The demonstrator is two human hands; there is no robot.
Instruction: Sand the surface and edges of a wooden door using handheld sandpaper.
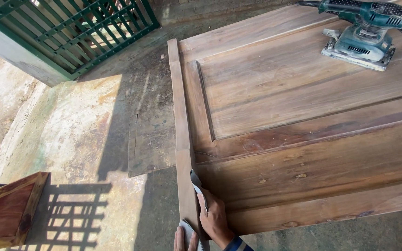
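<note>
A large bare wooden door [303, 116] lies flat with its left edge rail facing me. A folded grey sheet of sandpaper [195, 182] is wrapped over that edge near the bottom. My right hand [215, 218] presses the sheet against the rail, fingers pointing up along it. Only the fingertips of my left hand [180, 240] show at the bottom edge, holding the lower end of the sandpaper against the outer side of the rail.
A green electric sander [366, 32] rests on the door at the top right. Stained concrete floor [70, 130] lies to the left, with a green metal gate [75, 28] at the top left. A reddish wooden piece [10, 209] sits at the lower left.
</note>
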